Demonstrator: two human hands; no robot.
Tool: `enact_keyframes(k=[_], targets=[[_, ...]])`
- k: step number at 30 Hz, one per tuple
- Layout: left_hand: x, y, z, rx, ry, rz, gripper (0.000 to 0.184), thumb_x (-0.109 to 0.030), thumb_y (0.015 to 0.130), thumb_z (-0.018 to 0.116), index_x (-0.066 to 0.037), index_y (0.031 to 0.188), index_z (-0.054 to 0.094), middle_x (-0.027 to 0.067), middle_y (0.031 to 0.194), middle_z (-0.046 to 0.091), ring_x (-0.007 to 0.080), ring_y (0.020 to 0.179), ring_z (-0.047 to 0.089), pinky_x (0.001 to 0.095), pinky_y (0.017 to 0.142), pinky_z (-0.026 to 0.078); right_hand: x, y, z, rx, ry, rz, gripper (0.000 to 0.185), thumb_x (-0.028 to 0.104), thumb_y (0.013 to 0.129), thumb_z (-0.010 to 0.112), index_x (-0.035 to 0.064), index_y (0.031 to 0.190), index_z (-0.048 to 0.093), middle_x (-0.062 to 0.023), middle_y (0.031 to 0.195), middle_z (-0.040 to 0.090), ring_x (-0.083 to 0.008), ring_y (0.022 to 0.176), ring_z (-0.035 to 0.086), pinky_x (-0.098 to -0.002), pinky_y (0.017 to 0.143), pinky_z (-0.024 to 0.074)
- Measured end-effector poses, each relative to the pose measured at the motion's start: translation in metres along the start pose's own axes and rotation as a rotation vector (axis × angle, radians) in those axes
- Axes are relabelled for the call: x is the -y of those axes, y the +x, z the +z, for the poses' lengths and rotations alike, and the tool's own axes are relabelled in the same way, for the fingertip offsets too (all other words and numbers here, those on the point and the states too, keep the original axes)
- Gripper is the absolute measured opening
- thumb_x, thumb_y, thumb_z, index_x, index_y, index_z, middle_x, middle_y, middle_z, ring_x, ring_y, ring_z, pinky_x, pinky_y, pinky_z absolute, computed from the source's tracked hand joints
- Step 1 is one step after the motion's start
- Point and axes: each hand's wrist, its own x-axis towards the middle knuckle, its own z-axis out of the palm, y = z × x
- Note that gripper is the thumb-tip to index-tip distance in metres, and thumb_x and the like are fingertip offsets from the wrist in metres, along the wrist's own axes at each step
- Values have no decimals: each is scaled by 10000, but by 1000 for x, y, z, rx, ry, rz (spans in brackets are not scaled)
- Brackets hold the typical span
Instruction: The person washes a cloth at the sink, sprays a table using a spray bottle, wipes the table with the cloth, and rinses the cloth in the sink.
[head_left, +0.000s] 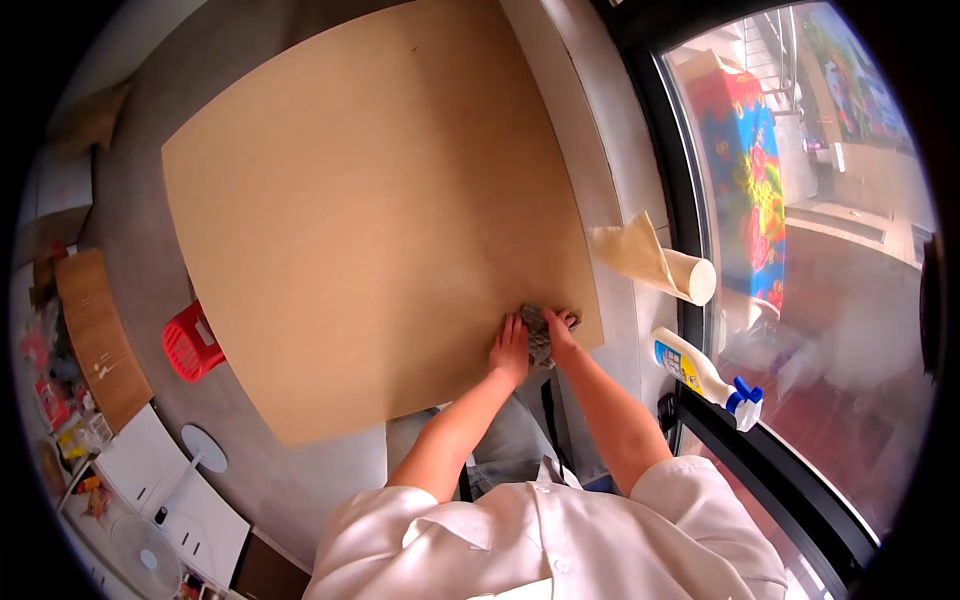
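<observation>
A crumpled grey cloth (537, 337) with a faint pattern lies at the near right corner of a large light-wood tabletop (340, 220). On its left side, my left hand (510, 350) holds the cloth's edge, fingers close together and pointing away from me. From the right, my right hand (560, 329) grips the other side with fingers bent. The cloth is bunched between both hands, and the undersides of my fingers are hidden.
A cream roll (690, 278) with a loose end and a white spray bottle (700, 375) with a blue nozzle are on the ledge to the right, beside a glass door (800, 330). A red plastic basket (190, 342) stands left of the table, with a fan (148, 555) farther down.
</observation>
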Motion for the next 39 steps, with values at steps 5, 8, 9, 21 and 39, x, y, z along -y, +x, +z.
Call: enact_keyframes(k=[5,8,9,21,39], targets=[[-2,-14,3,-93,-493,17,456,-101,752,502,37,1174,399,219,1251,372,336,1182,342,378,942,337,-20,4,7,-88,-412,-179,984,503,656,623,152,1374,48,-148,1422,-49,-361,1299,-24,-496,1025,118],[29,-24,-21,-52,-986,-155,304,-107,763,486,9,1043,509,211,1043,540,325,988,515,372,830,416,-21,-13,30,-202,-526,-324,1035,447,598,693,182,1371,58,-180,1413,-59,-412,1282,-22,-517,1018,125],[38,-30,-12,-59,-977,-160,304,-107,763,486,9,1043,509,211,1043,540,325,988,515,372,830,416,-26,-20,40,-250,-621,-388,1043,422,578,715,195,1369,74,-196,1408,-52,-438,1273,-18,-520,1016,131],[84,-163,107,-470,-1584,-484,196,-9,802,408,10,928,557,89,856,598,158,766,579,265,644,467,-59,-68,109,135,-1007,-1433,607,-8,714,493,148,1281,345,-103,1331,324,-365,1248,240,-497,985,249],[146,-361,118,-1041,-2357,-723,669,-506,826,431,-88,1317,253,95,1343,306,258,1214,319,407,984,233,-119,-298,192,1415,-288,-393,542,-111,651,346,-44,1175,467,-124,1144,534,-211,1029,507,-303,884,384]])
